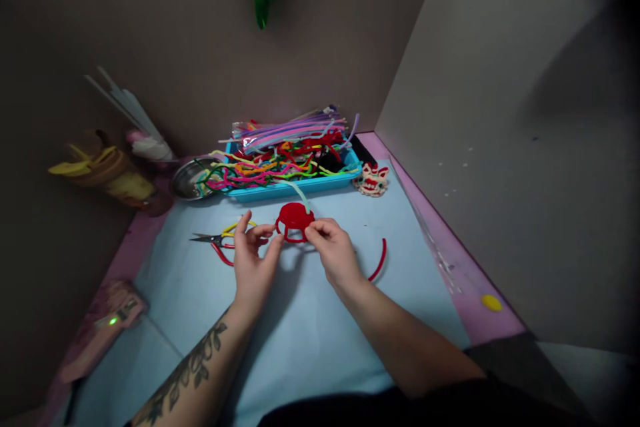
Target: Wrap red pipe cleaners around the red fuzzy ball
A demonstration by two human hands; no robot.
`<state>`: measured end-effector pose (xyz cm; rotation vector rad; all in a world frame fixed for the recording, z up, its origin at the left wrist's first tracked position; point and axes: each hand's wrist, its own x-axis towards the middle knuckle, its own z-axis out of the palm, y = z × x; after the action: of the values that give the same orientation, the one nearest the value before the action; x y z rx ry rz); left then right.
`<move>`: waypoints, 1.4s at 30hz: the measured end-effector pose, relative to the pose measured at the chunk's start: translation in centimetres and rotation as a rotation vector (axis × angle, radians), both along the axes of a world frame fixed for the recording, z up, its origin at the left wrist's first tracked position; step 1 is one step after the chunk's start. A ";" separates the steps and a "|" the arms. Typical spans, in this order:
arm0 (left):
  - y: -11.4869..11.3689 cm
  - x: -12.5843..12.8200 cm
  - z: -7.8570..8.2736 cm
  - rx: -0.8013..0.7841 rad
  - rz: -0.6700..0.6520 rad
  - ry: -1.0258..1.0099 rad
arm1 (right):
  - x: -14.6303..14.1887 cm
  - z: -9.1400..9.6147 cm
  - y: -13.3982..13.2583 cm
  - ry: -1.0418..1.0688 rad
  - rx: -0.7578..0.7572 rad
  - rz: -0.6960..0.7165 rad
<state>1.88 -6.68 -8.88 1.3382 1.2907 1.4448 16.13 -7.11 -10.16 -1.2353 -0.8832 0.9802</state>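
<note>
A red fuzzy pipe-cleaner piece (295,217), with a solid rounded top and open loops along its lower side, is held just above the light blue cloth. My right hand (333,247) pinches its right edge between thumb and fingers. At the left edge, my left hand (255,257) grips it lightly with thumb and a fingertip, one finger raised. Beside my left hand lie scissors (216,240) with yellow and red handles, partly hidden by it. A loose red pipe cleaner (383,257) curves on the cloth, partly behind my right wrist.
A blue tray (300,188) heaped with coloured pipe cleaners stands at the back, beside a metal bowl (187,180). To its right is a red-and-white face-like ornament (373,180). A pink glue gun (107,327) with a green light lies left. A yellow disc (491,302) sits right.
</note>
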 end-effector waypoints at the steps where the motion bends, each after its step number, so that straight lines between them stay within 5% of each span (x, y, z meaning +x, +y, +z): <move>1: 0.0 0.0 0.0 -0.009 -0.012 0.017 | -0.1 0.0 -0.1 -0.036 -0.002 0.020; 11: 0.3 -0.3 -0.4 -0.146 -0.017 0.011 | -0.5 -1.2 -0.2 -0.130 -0.005 0.062; 23: -0.1 -0.1 1.1 -0.359 -0.117 -0.260 | -0.5 0.7 -0.9 -0.312 0.072 0.142; 37: 0.3 0.0 1.1 -0.358 -0.100 -0.338 | 0.8 0.9 -0.5 -0.700 0.205 0.175; 40: 0.8 -0.5 1.0 -0.338 -0.013 -0.365 | 0.8 1.6 -1.1 -0.726 0.312 0.073; 42: 1.4 -1.1 0.9 -0.280 0.087 -0.396 | 0.6 2.1 -1.9 -0.679 0.420 0.171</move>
<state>0.82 -5.24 -7.94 0.7746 1.2391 1.4362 16.75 -8.96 -8.02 -1.1422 -1.6531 0.4489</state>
